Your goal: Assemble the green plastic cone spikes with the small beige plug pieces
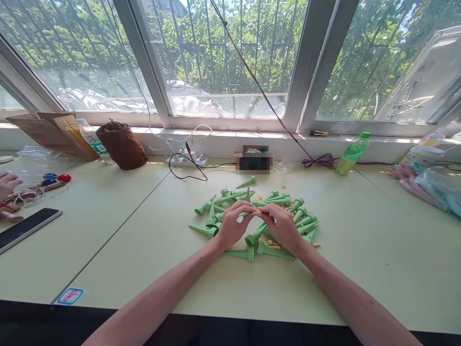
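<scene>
A heap of several green cone-shaped plastic spikes [277,199] lies in the middle of the pale table [126,240], with small yellowish pieces among them. My left hand [233,225] and my right hand [280,227] meet over the heap, fingers curled. The left hand's fingers pinch one end of a green spike. The right hand's fingers close on a green spike [254,235] that points down and left from under it. Whether both hands hold the same piece I cannot tell.
Along the window ledge: a brown bag [122,144], a cardboard box [54,132], a power strip with cables [187,159], a small box [255,159], a green bottle [351,154]. Plastic bags [428,185] lie at right. At left, another person's hand [7,185], a phone [27,227], coloured parts.
</scene>
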### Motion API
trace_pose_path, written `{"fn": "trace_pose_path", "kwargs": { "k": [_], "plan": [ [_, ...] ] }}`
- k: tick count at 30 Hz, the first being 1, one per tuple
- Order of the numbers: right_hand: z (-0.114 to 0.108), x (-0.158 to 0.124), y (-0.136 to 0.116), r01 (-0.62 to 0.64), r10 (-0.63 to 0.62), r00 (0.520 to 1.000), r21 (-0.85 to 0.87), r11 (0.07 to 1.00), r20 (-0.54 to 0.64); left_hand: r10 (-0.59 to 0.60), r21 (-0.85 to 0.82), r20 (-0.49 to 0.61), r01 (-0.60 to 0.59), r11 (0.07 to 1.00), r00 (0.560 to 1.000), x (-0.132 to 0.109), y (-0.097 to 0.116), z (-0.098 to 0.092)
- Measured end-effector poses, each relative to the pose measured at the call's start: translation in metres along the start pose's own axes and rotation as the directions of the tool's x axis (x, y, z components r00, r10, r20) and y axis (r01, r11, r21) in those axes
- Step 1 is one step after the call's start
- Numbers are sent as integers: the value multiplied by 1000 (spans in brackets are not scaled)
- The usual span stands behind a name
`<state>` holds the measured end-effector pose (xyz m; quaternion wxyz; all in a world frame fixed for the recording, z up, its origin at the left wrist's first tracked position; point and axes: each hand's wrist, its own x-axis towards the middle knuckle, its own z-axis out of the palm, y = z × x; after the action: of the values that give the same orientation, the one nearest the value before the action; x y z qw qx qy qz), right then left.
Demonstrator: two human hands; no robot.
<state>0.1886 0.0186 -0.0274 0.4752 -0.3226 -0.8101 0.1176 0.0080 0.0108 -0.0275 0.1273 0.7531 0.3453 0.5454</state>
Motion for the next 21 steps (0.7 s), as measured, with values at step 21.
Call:
{"fn": "trace_pose_path", "kwargs": {
  "k": [21],
  "plan": [
    [-2, 1, 2, 12, -12, 1000, 1, 1000, 3, -7, -57, 34, 9, 998, 999, 4, 1, -5]
  ]
}}
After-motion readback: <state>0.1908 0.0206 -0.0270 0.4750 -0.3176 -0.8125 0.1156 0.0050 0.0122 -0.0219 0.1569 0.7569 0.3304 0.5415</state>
